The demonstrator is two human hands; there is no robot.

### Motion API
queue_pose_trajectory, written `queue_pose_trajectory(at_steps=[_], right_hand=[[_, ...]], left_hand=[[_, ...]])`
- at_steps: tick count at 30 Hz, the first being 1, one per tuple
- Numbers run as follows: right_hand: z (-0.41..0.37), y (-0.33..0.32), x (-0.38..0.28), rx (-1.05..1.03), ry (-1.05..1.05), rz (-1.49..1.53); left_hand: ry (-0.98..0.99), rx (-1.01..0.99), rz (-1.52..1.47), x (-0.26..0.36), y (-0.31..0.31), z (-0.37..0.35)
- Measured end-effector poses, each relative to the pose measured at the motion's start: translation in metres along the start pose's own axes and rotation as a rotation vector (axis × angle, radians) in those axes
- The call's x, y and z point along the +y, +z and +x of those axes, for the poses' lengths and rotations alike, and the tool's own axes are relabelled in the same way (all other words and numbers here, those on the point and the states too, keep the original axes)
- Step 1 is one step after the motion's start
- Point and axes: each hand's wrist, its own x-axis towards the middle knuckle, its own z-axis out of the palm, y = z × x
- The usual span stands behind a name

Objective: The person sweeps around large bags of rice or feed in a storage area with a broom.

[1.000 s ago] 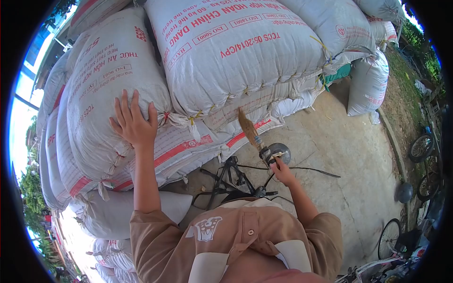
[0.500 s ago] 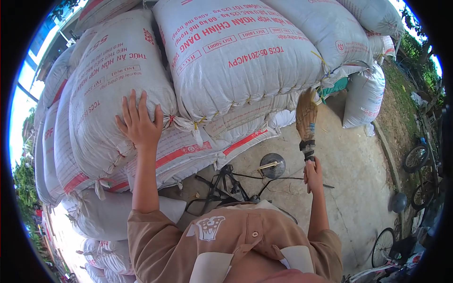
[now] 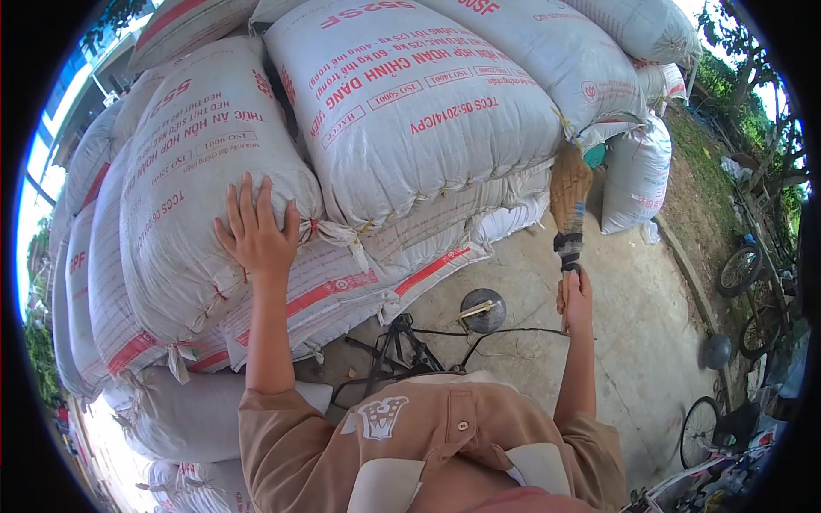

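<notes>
My left hand [image 3: 259, 235] lies with spread fingers on the lower end of a stuffed white sack [image 3: 192, 179] with red print, just left of its tied corner. My right hand [image 3: 575, 299] is wrapped round the handle of a straw hand broom [image 3: 570, 201]. The broom's bristles point away from me, their tip beside the lower right corner of a large white sack [image 3: 419, 111]. Black bands circle the broom where bristles meet handle.
More filled sacks [image 3: 581, 68] are stacked behind and below. A single sack [image 3: 637, 175] stands upright at the right. On the concrete floor [image 3: 629, 342] are a black metal frame [image 3: 398, 350] and a round dark disc [image 3: 483, 310]. Bicycle wheels [image 3: 699, 432] show at the far right.
The broom and my right hand have shifted slightly right and closer to me relative to the sacks. My left hand stays on its sack. The whole view has turned a little.
</notes>
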Motion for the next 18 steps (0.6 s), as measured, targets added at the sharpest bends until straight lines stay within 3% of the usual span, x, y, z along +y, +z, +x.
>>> queue_pose_trajectory(at_steps=[1,4,6,8,9,11,12,16,18], right_hand=[[-0.001,-0.007,-0.002,0.116,-0.013,-0.026],[-0.028,-0.007,-0.008,0.074,-0.060,-0.022],[-0.063,0.030,-0.015,-0.067,-0.094,-0.041],[-0.088,0.061,-0.018,-0.356,-0.027,-0.098],[-0.087,0.072,-0.010,-0.347,-0.029,-0.094],[-0.072,0.092,0.011,-0.594,-0.562,-0.461],[-0.076,0.093,-0.003,-0.549,-0.104,-0.304],[-0.054,0.056,0.034,-0.255,0.024,-0.202],[-0.055,0.047,0.063,0.153,0.077,-0.117]], left_hand=[[-0.008,0.004,-0.003,-0.001,0.001,0.000],[-0.014,-0.001,-0.037,-0.001,0.000,0.000],[-0.018,0.001,-0.051,-0.002,-0.002,0.000],[-0.014,0.012,-0.068,-0.002,0.000,0.000],[-0.019,0.023,-0.071,-0.004,0.001,0.000],[-0.016,0.021,-0.097,-0.005,0.000,-0.001],[-0.017,0.020,-0.118,-0.006,0.000,-0.001],[0.011,0.016,-0.173,-0.009,-0.001,-0.003],[-0.016,0.007,-0.188,-0.009,-0.002,-0.002]])
